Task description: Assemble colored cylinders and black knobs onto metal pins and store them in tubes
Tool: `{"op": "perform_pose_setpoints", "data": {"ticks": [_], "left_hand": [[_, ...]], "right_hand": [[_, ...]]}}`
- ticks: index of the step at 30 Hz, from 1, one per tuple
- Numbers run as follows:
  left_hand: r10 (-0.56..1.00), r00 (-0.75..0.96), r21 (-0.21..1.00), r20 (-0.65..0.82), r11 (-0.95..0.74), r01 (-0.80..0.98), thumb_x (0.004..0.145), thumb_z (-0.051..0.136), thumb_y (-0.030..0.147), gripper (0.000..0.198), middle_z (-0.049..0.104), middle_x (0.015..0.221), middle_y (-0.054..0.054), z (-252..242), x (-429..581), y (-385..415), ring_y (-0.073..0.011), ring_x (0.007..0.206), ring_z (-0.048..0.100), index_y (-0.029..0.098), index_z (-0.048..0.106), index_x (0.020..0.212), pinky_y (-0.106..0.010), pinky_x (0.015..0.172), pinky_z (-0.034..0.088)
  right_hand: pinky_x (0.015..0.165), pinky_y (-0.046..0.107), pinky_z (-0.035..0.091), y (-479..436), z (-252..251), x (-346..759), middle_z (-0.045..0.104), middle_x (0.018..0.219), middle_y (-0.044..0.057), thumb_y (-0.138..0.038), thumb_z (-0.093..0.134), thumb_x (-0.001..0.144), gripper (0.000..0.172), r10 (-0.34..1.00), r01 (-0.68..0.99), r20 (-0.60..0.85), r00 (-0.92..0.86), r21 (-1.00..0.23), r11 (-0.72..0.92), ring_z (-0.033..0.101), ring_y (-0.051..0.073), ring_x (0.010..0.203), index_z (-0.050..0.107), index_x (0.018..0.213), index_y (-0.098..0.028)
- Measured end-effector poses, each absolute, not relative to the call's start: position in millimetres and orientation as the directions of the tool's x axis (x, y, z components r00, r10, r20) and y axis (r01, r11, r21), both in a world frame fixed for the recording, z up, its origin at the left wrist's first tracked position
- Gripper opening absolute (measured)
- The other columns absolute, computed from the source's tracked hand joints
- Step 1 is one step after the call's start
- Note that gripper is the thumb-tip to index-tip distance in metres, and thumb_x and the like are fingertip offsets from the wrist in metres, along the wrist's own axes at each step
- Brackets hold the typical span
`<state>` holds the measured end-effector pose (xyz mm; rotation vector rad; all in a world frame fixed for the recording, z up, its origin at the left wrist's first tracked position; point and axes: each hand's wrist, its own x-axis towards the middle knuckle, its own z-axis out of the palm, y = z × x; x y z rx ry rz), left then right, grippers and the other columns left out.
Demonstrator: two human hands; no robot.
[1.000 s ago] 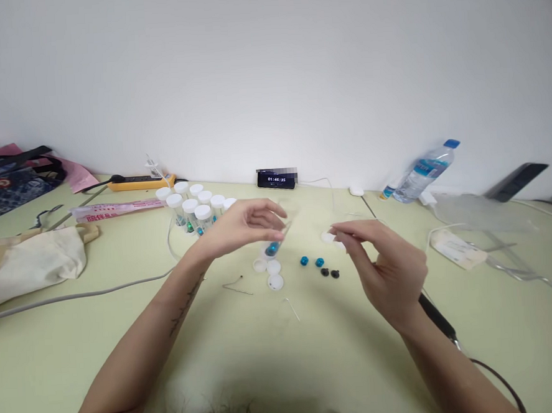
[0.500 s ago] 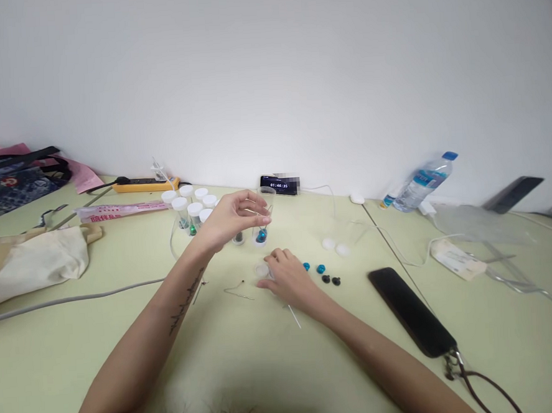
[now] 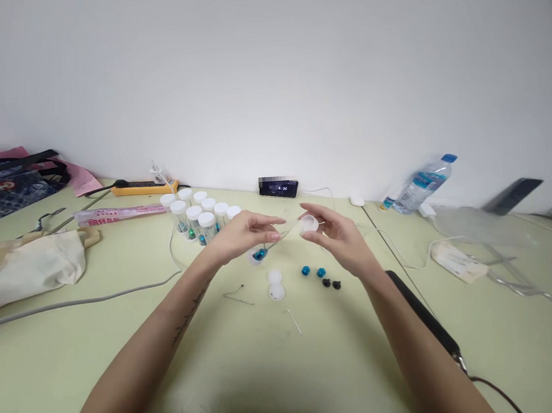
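My left hand (image 3: 252, 233) grips a clear tube (image 3: 255, 256) tilted over the table, with blue parts and thin metal rods inside. Facing its open end, my right hand (image 3: 336, 231) holds a white cap (image 3: 309, 224) between thumb and fingers. Below the hands lie two white caps (image 3: 276, 284). To their right are two blue knobs (image 3: 321, 272) and two black knobs (image 3: 326, 282). A bent metal rod (image 3: 238, 295) and a short bent rod (image 3: 294, 322) rest nearer to me.
Several white-capped tubes (image 3: 206, 220) stand behind my left hand. A propped phone (image 3: 278, 187) leans by the wall. At the right are a water bottle (image 3: 422, 188) and a black phone (image 3: 423, 313); a cloth bag (image 3: 31, 268) and grey cable (image 3: 99, 298) lie left.
My right hand has risen from the table with a white cap and moved right. The tube in my left hand has gone from upright to tilted, its open end toward the right.
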<state>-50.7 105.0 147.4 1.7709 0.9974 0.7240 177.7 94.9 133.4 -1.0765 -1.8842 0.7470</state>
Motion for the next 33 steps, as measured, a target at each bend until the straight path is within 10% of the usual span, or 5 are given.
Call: {"op": "perform_pose_setpoints", "data": {"ticks": [33], "left_hand": [[0.793,0.607,0.915,-0.053,-0.205,0.349,0.077,0.061,0.042,0.052,0.072,0.087,-0.004,137,-34,98,-0.0242,0.085,0.062,0.018,0.062,0.122,-0.032,0.074,0.044]], "right_hand": [[0.08,0.028,0.051,80,147,186,0.072,0.102,0.001,-0.028,0.065,0.083,0.032,0.89,0.471,0.284,-0.356,-0.768,0.433,0.065,0.018,0.089,0.066,0.114,-0.024]]}}
